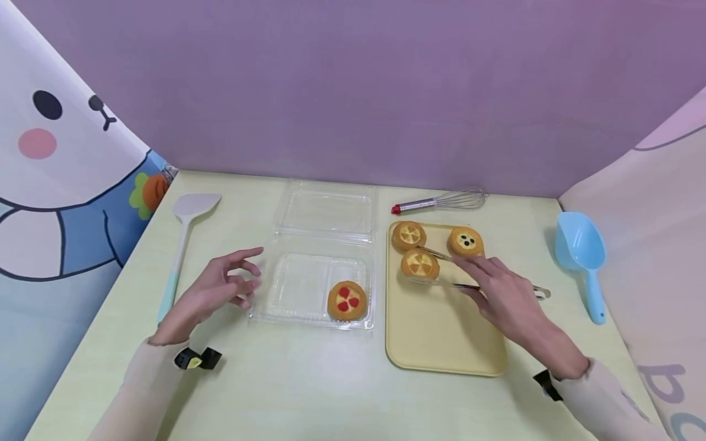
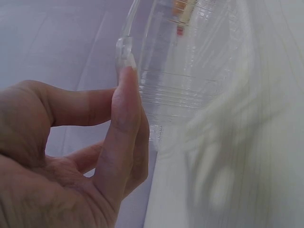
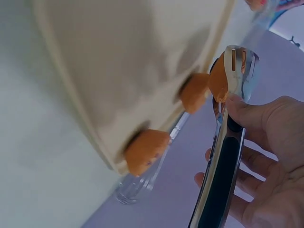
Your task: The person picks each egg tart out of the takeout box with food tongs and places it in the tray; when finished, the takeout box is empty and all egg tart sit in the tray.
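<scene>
My right hand (image 1: 504,300) holds a pair of metal tongs (image 3: 219,183) with dark grips. Their tips clasp a round tart (image 1: 420,264) with a wedge-patterned top, above the yellow tray (image 1: 441,340). Behind it on the tray lie a similar tart (image 1: 409,234) and another with dark dots (image 1: 466,241). My left hand (image 1: 220,285) is beside the clear plastic container (image 1: 298,285), its fingers loosely bent and fingertips right at the container's left rim. A tart with red spots (image 1: 347,301) sits in the container's right front corner; the lid (image 1: 325,208) is folded back.
A whisk (image 1: 441,201) lies behind the tray. To the right is a blue scoop (image 1: 580,245), and a spatula (image 1: 184,233) with a pale blade lies at the far left. A purple backdrop (image 1: 353,92) rises behind the table.
</scene>
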